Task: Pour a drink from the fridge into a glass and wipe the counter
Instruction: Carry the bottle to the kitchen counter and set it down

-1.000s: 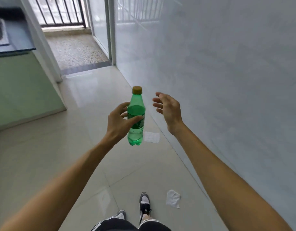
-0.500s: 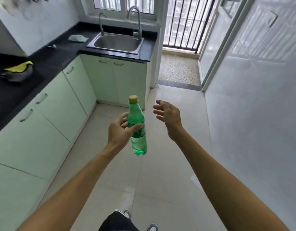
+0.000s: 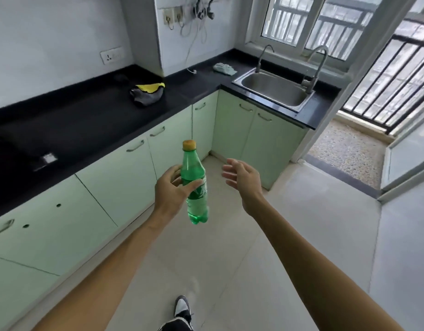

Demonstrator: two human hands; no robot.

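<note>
left hand grips green bottle upright, cap on | right hand fingers spread, holding nothing | black counter at left

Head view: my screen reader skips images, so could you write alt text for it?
A person's left hand grips a capped green bottle; the right hand is open beside it, not touching. Ahead, a black counter holds a yellow-and-grey cloth and a steel sink.

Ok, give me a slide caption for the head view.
Left hand holds a capped green bottle near the black counter; right hand open.
</note>
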